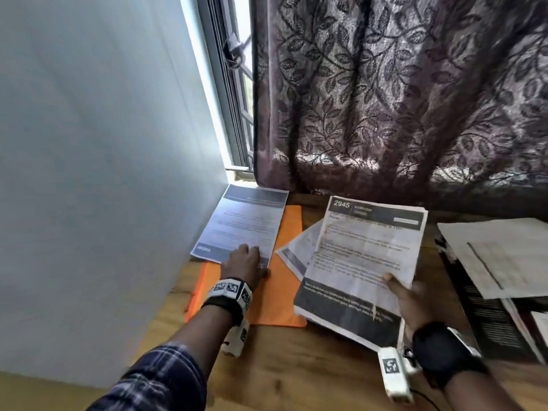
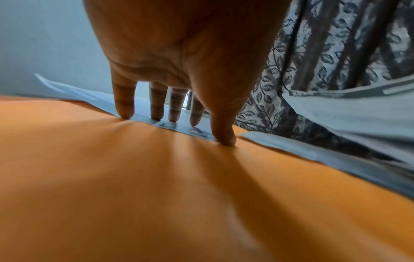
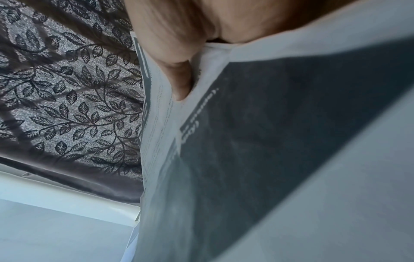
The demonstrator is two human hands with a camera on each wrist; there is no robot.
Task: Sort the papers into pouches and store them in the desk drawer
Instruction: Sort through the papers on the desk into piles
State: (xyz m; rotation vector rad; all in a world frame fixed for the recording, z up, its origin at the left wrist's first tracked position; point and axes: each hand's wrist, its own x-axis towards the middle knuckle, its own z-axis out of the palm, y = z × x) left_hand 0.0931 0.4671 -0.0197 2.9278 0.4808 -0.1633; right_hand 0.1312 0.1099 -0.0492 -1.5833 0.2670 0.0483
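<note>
Fingers [image 2: 124,106] straight and spread, tips pressing down on the near edge of a printed sheet [image 1: 241,222], thumb planted at that edge where paper meets the orange pouch [image 1: 275,295] beneath. Left hand [image 1: 243,262] flat and open, then, pinning rather than gripping. Across the desk, right hand [image 1: 415,298] pinching a stack of papers [image 1: 364,256] near its lower right corner, thumb on top (the fingers underneath hidden, but the stack sits lifted and tilted, so clearly carried). A second sheet fanned out to the left from under that stack's top page.

Sorting, by the look of it: one sheet dealt out onto the pouch at the back left of the wooden desk [image 1: 296,366], against the wall, the rest not yet assigned. Nothing visibly inside a pouch so far; no drawer in view.

Next, probably either dealing another page off the stack, or opening the pouch and sliding the pinned sheet in. The latter would need a free hand at the pouch mouth, so setting the stack down first. Thin paper on smooth plastic, likely to skate unless held.

Left arm reaching forward and left, wrist low, palm down. Right forearm coming in from the lower right, wrist cocked upward. More papers [image 1: 501,256] lying far right, over a dark object.
</note>
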